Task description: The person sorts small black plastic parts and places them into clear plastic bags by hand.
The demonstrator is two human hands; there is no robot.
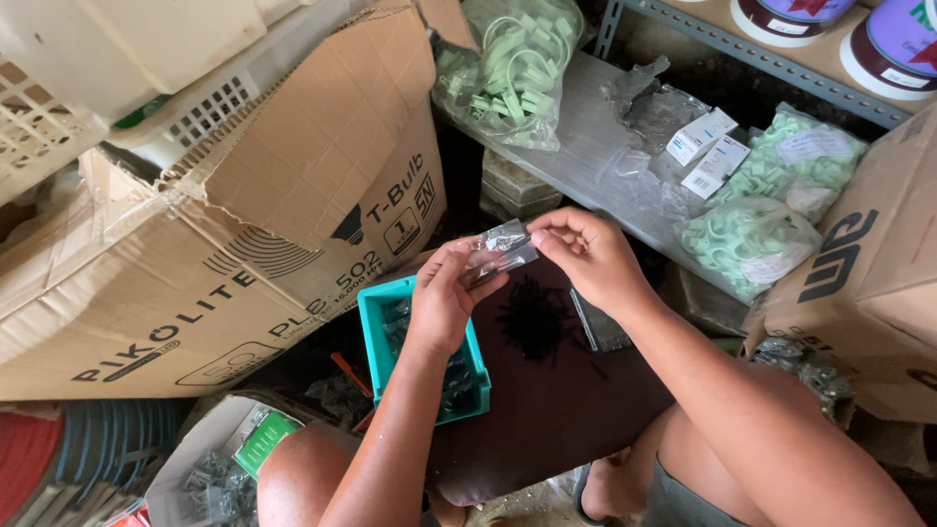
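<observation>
A cluttered storeroom floor, hemmed by a torn cardboard box [244,244] and a grey shelf [586,146] with bags of pale green clips [752,239]. Above a dark maroon stool [547,410] bearing a heap of small black screws [535,317], both hands pinch one small clear plastic bag [503,249], crinkled and shiny. The left hand [444,298] grips its lower edge over a teal tray [376,312]; the right hand [586,256] grips its top corner.

Cluttered storeroom: metal shelving [742,54], stacked cardboard boxes [244,244].

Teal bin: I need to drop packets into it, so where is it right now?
In the head view the teal bin sits left of centre, under the left hand, beside the pile of black screws on the dark stool.
</observation>
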